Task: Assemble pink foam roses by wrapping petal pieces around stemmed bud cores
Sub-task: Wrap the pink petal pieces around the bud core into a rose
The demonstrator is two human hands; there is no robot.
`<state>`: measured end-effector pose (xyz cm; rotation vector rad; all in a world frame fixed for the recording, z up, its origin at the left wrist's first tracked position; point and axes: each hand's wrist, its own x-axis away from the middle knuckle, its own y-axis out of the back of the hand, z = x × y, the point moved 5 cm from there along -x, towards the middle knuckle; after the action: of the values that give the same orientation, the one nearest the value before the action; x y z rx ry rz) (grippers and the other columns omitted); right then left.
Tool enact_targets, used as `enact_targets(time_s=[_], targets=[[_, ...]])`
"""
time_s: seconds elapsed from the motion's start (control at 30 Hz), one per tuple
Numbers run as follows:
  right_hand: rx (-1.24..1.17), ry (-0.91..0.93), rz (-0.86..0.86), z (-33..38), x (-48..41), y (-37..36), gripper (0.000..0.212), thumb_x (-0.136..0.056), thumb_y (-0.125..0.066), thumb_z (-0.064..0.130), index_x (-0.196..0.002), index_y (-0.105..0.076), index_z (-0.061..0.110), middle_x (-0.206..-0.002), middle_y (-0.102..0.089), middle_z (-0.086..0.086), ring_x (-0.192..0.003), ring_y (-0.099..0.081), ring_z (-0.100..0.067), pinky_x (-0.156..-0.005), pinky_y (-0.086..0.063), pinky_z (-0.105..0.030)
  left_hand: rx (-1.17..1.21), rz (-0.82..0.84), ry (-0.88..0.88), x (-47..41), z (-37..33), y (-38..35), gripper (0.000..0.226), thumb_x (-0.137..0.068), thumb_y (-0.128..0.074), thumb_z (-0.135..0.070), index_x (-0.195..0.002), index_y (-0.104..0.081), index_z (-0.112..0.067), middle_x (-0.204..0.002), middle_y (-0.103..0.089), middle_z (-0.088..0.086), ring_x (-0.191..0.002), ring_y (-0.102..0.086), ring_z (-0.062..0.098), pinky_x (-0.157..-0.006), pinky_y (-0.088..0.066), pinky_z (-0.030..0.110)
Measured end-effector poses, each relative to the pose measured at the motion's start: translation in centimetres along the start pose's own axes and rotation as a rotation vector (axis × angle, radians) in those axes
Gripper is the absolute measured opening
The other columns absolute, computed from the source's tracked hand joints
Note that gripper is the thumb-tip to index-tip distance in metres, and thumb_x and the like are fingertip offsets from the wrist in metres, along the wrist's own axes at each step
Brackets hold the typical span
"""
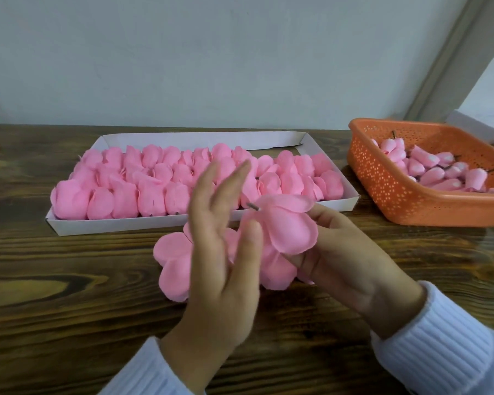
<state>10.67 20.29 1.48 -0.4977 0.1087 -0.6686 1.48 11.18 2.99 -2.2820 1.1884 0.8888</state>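
Note:
My right hand [342,249] holds a pink foam rose [288,226] with its short dark stem [253,206] poking up and to the left through the petals. My left hand [223,246] is raised beside it, fingers straight and spread, its thumb touching the petal edge. Loose pink petal pieces [174,263] lie on the wooden table under and behind my left hand. A white cardboard tray [143,225] behind my hands is packed with rows of pink roses [154,181]. An orange plastic basket [396,192] at the right holds several stemmed bud cores [439,169].
The dark wooden table [69,295] runs to a pale wall at the back. A white box [473,125] sits behind the basket at the far right. My white ribbed sleeves show at the bottom edge.

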Motion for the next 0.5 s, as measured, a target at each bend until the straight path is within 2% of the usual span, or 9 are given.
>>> enact_targets(time_s=[0.03, 0.07, 0.13, 0.17, 0.27, 0.33, 0.43, 0.5], targets=[[0.001, -0.025, 0.027, -0.2, -0.2, -0.4, 0.041, -0.073, -0.063, -0.004, -0.115, -0.061, -0.007, -0.091, -0.070, -0.018, -0.075, -0.068, -0.021, -0.064, -0.060, -0.029, -0.020, -0.085, 0.004, -0.1, -0.1, 0.8, 0.050, -0.098, -0.047, -0.026, -0.142, -0.027, -0.013, -0.141, -0.049, 0.005, -0.135, -0.044, 0.020, -0.111, -0.035, 0.037], [0.010, -0.049, 0.047, -0.6, -0.4, -0.8, 0.043, -0.072, -0.067, -0.005, -0.114, -0.062, -0.007, -0.094, -0.064, -0.027, -0.077, -0.064, -0.026, -0.066, -0.058, -0.031, -0.022, -0.155, 0.022, -0.2, 0.0, 1.6, 0.047, -0.095, -0.049, -0.022, -0.137, -0.031, -0.011, -0.133, -0.056, 0.003, -0.129, -0.050, 0.017, -0.108, -0.039, 0.037], [0.014, -0.091, 0.080, -1.6, -0.5, -1.7, 0.045, -0.065, -0.073, -0.006, -0.110, -0.065, -0.005, -0.095, -0.047, -0.032, -0.076, -0.053, -0.028, -0.056, -0.052, -0.028, 0.044, -0.232, 0.078, -0.4, -0.2, 2.5, 0.043, -0.089, -0.056, -0.022, -0.128, -0.039, -0.015, -0.115, -0.066, 0.000, -0.115, -0.060, 0.014, -0.099, -0.047, 0.031], [-0.011, -0.104, 0.099, -2.2, -0.5, -1.9, 0.041, -0.065, -0.074, -0.005, -0.106, -0.068, -0.003, -0.095, -0.046, -0.031, -0.075, -0.053, -0.028, -0.056, -0.053, -0.027, 0.085, -0.239, 0.107, -0.4, -0.2, 2.6, 0.042, -0.086, -0.059, -0.021, -0.124, -0.042, -0.018, -0.105, -0.070, -0.001, -0.108, -0.064, 0.012, -0.093, -0.048, 0.026], [-0.103, -0.124, 0.191, -3.5, -0.2, -2.7, 0.023, -0.075, -0.067, -0.001, -0.097, -0.072, 0.000, -0.088, -0.067, -0.020, -0.073, -0.067, -0.023, -0.065, -0.057, -0.029, 0.111, -0.195, 0.177, -0.4, -0.1, 2.2, 0.039, -0.077, -0.066, -0.023, -0.113, -0.050, -0.024, -0.090, -0.074, -0.003, -0.091, -0.069, 0.008, -0.079, -0.050, 0.018], [-0.134, -0.153, 0.215, -4.1, 0.0, -2.9, 0.019, -0.079, -0.063, 0.000, -0.094, -0.073, 0.001, -0.086, -0.071, -0.014, -0.074, -0.068, -0.020, -0.068, -0.058, -0.028, 0.122, -0.136, 0.196, -0.3, -0.1, 1.5, 0.036, -0.075, -0.067, -0.023, -0.108, -0.053, -0.024, -0.084, -0.074, -0.003, -0.085, -0.069, 0.007, -0.076, -0.051, 0.018], [-0.130, -0.182, 0.229, -4.4, 0.1, -2.9, 0.031, -0.084, -0.059, 0.003, -0.114, -0.065, -0.004, -0.113, -0.065, -0.022, -0.102, -0.061, -0.030, -0.091, -0.052, -0.036, 0.118, -0.055, 0.180, -0.4, -0.5, 0.8, 0.037, -0.074, -0.071, -0.014, -0.106, -0.054, -0.020, -0.077, -0.071, -0.005, -0.080, -0.068, 0.005, -0.075, -0.051, 0.016], [-0.138, -0.180, 0.255, -4.2, 0.2, -3.1, 0.039, -0.084, -0.060, 0.007, -0.122, -0.059, -0.004, -0.124, -0.058, -0.024, -0.113, -0.055, -0.033, -0.097, -0.048, -0.039, 0.091, -0.020, 0.175, -0.4, -0.6, 0.5, 0.043, -0.072, -0.075, -0.005, -0.107, -0.054, -0.018, -0.077, -0.070, -0.006, -0.079, -0.069, 0.005, -0.074, -0.052, 0.016]])
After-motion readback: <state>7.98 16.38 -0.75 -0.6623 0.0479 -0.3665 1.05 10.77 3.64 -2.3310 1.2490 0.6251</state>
